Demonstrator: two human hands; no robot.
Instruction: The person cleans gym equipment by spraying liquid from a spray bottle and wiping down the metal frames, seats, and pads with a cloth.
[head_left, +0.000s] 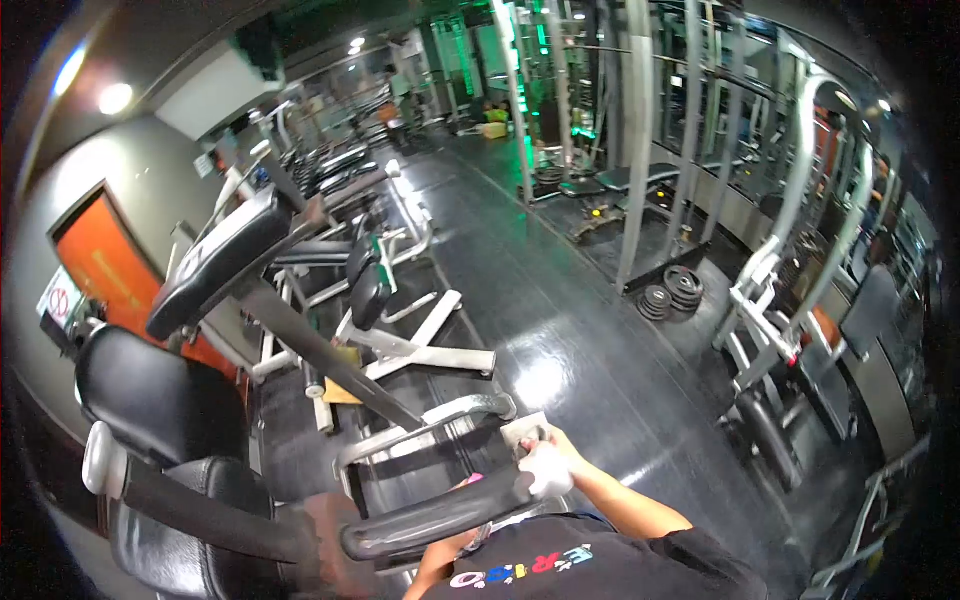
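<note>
My right hand [540, 441] is at the far end of a black padded machine bar [440, 515], its fingers closed. Against the hand and the bar's end is a bright white bunched thing [548, 472] that looks like a cloth. Just beyond my fingers is a pale squarish part [521, 429] of the machine frame. My left forearm [432, 565] reaches under the same bar, which hides most of the left hand. A small pink thing [474, 479] shows past the bar near it; I cannot make out what it is.
The machine's black seat [200, 510], backrest [160, 385] and second bar [200, 515] fill the left. More machines with white frames [430, 358] stand beyond. Weight plates [683, 287] lie on the dark floor [580, 330]. Another machine [770, 340] stands right; an orange door [105, 255] is left.
</note>
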